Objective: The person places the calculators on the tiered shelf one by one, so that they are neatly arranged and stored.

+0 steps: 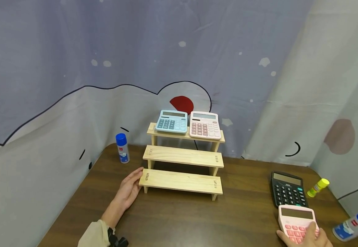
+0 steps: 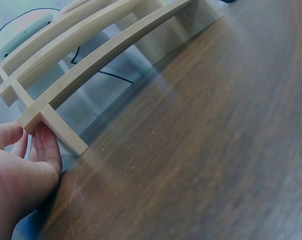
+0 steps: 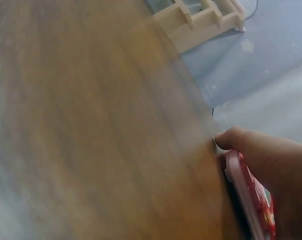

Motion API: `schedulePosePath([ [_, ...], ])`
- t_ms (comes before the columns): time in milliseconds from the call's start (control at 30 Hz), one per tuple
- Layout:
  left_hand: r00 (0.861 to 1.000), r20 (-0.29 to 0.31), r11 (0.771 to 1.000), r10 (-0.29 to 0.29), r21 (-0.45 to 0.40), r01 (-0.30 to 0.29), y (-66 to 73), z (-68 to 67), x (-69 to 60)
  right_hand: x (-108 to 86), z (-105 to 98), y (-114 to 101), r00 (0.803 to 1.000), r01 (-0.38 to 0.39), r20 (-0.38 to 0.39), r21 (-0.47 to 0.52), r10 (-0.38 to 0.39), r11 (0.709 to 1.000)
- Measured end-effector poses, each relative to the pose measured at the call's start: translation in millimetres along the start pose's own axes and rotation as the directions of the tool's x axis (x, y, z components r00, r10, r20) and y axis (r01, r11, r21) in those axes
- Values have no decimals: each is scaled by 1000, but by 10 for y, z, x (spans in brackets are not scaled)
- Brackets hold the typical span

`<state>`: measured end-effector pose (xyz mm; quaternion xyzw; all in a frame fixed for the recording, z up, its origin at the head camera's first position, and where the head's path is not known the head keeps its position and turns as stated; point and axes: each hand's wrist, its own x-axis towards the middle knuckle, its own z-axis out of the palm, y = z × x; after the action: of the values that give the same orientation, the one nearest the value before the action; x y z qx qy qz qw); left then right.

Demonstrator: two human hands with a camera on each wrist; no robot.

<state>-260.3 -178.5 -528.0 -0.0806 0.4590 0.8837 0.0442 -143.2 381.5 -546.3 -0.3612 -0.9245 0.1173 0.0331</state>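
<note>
A three-step wooden stand stands at the middle of the table. My left hand pinches the left end of its lowest shelf; in the left wrist view the thumb lies against the plank and the fingers are under it. A blue calculator and a pale pink-and-white calculator lean on the top shelf. At the right, my right hand spreads over a pink calculator, its thumb out past the left edge. That calculator overlaps the near end of a black calculator.
A blue-capped bottle stands left of the stand, and another blue-capped bottle is near the right edge. A yellow glue stick is beside the black calculator. Patterned curtain hangs behind the wooden table.
</note>
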Motion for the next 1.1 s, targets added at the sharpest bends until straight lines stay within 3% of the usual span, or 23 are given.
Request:
schedulePosePath([
  [367,1000,2,1000,6,-3,-6,21,15,-3,10,40,1,1000,9,-20,-27,-10,1000],
  [667,1000,-17,1000,3,-15,-3,8,4,-20,71,99,30,1000,-15,-24,35,16,999],
  [1100,1000,-6,1000,2,-18,-2,4,1,-20,-27,21,-7,998,63,-17,-46,-64,997],
])
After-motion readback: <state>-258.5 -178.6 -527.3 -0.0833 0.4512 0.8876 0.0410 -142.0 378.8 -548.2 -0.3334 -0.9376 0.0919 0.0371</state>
